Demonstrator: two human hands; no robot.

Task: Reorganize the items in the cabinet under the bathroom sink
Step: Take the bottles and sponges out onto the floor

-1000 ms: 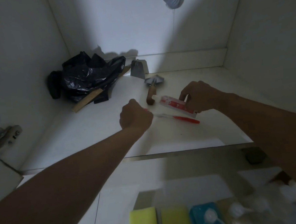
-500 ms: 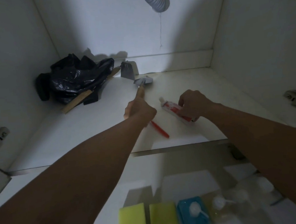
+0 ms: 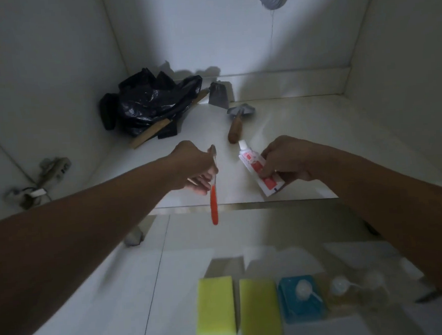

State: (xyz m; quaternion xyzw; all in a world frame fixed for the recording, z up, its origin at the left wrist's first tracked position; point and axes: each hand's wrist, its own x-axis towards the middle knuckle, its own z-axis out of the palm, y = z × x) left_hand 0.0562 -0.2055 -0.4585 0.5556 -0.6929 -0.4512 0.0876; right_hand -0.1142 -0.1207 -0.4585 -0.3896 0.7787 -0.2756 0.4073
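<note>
Head view puts the toothbrush (image 3: 213,194) at frame centre, pinched in my left hand (image 3: 193,166) above the cabinet floor (image 3: 304,140); my right hand (image 3: 286,160) grips the toothpaste tube (image 3: 256,170) just right of it. Sponges (image 3: 215,307) and bottles (image 3: 302,300) sit out along the bottom. The black bag (image 3: 155,101) and trowel (image 3: 236,121) remain inside, upper centre, so I judge sorting is midway.

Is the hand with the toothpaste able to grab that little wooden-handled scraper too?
Probably not yet. The right hand already grips the toothpaste tube, so it has no free fingers. The wooden-handled scraper lies just past the tube's cap with nothing covering it, so an empty hand could likely take it.
</note>
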